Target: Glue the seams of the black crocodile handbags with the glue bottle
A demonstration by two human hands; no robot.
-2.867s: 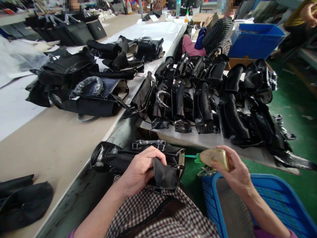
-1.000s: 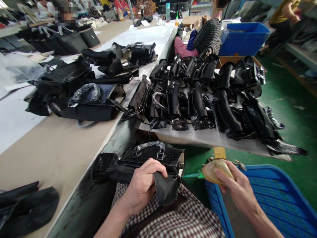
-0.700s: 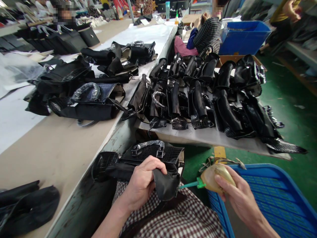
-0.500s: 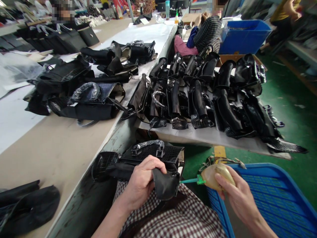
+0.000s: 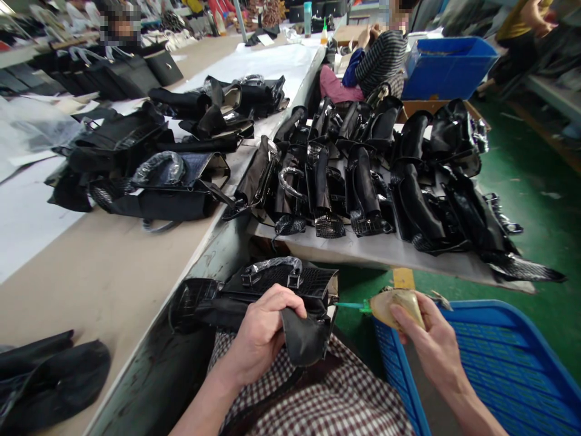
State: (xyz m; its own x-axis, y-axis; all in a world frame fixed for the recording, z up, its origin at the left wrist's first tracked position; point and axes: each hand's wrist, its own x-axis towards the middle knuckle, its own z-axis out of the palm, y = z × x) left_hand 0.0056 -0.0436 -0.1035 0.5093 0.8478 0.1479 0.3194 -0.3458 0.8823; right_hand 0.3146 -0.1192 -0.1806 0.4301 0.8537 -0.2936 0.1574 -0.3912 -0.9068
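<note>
A black handbag point(image 5: 272, 284) with a crocodile pattern and a plastic-wrapped handle lies across my lap. My left hand point(image 5: 267, 330) is closed on its near side, pinching a smooth black flap point(image 5: 308, 339) that is folded over toward me. In my right hand point(image 5: 431, 339) is a yellowish glue bottle point(image 5: 397, 309), squeezed between thumb and fingers. Its green nozzle point(image 5: 354, 306) points left, and the thin tip reaches the bag's right edge; whether it touches cannot be made out. Under the bag shows a checked apron point(image 5: 345, 399).
Rows of black handbags point(image 5: 363, 188) fill a low bench ahead. More lie on the long table point(image 5: 149, 254) at my left. A blue plastic basket point(image 5: 508, 351) stands at my right, close to my forearm. Beyond the bench sits a person in a striped top point(image 5: 384, 60), near a blue bin point(image 5: 449, 66).
My right hand has raised the glue bottle slightly, so the nozzle tip is higher along the bag's right edge. The bottle looks more squeezed in. My left hand stays put.
</note>
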